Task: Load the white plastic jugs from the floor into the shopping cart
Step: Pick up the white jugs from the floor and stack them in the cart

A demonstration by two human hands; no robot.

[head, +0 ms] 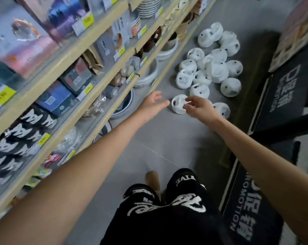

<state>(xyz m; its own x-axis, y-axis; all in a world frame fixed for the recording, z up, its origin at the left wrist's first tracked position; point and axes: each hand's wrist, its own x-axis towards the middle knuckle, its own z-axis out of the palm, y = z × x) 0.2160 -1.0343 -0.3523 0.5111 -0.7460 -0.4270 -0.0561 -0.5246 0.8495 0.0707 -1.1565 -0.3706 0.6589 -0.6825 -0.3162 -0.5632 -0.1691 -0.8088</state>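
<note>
Several white plastic jugs (pixel 215 66) lie in a loose pile on the grey floor ahead of me. The nearest jug (pixel 178 105) has a handle loop on its left side. My right hand (pixel 199 107) reaches over that jug, fingers spread and touching its top, with no closed grip. My left hand (pixel 153 103) is stretched out just left of the same jug, fingers apart and empty. Another jug (pixel 222 109) sits partly hidden behind my right wrist. No shopping cart shows in the head view.
A long shelf unit (pixel 89 80) with boxed goods, bowls and plates runs along the left. Black promotion display stands (pixel 287 96) line the right. My legs in black patterned shorts (pixel 167 209) and one shoe stand on the floor aisle.
</note>
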